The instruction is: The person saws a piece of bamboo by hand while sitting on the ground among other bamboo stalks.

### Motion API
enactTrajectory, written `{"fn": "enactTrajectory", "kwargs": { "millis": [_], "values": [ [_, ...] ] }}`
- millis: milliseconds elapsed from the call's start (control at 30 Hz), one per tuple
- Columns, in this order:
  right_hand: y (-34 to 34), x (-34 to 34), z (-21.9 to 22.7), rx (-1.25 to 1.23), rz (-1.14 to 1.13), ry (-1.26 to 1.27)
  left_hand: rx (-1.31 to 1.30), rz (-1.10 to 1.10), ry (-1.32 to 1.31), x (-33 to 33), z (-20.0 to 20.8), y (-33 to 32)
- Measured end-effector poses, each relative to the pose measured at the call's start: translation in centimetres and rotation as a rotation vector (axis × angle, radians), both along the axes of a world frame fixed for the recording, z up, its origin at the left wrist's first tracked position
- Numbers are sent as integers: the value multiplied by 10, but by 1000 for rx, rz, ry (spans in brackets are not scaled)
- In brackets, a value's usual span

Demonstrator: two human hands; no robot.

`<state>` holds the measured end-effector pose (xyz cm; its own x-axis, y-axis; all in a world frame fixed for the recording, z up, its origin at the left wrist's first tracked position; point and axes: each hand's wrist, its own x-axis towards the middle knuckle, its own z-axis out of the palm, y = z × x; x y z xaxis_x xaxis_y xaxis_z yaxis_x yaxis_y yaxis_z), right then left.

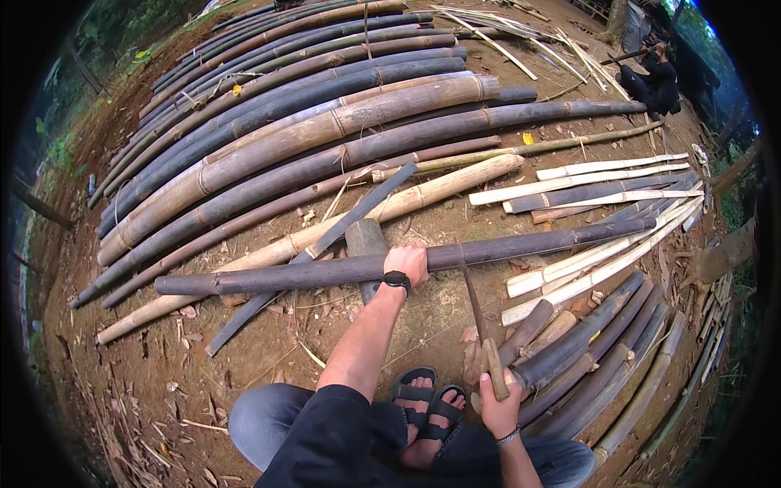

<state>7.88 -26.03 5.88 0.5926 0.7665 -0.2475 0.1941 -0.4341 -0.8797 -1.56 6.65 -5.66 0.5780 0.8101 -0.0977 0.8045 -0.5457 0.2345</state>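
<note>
My left hand (408, 263), a dark watch on its wrist, is closed around a long dark bamboo pole (325, 274) that lies crosswise in front of me. In my right hand (499, 403) is the wooden handle of a machete (474, 305), its narrow dark blade pointing up and away from me. The blade's tip comes up to the pole's near side, right of my left hand; whether they touch I cannot tell. Under the pole are a short thick log (366, 237), a dark split bamboo strip (358, 213) and a pale bamboo pole (423, 193).
Several large bamboo poles (333, 124) lie side by side at the far left. Pale split bamboo strips (586, 281) are on the right, with cut bamboo lengths (582, 366) nearer me. My sandalled feet (431, 407) are close below. Another person (655, 81) sits at the far right.
</note>
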Motion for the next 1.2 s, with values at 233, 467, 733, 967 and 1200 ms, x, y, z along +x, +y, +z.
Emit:
{"fn": "enactTrajectory", "kwargs": {
  "millis": [233, 467, 733, 967, 1200],
  "values": [
    [53, 6, -15, 47, -51, -36, 9, 7, -21, 2, -9, -10],
    [1, 11, -5, 65, 23, -42, 38, 23, -21, 1, -3, 7],
    [8, 2, -22, 220, 27, -178, -182, -14, 77, 2, 26, 10],
    [31, -1, -29, 57, 42, -113, -106, 14, 32, -5, 14, 7],
    [64, 0, -24, 68, 39, -121, -78, -2, 82, -9, 13, 15]
  ]
}}
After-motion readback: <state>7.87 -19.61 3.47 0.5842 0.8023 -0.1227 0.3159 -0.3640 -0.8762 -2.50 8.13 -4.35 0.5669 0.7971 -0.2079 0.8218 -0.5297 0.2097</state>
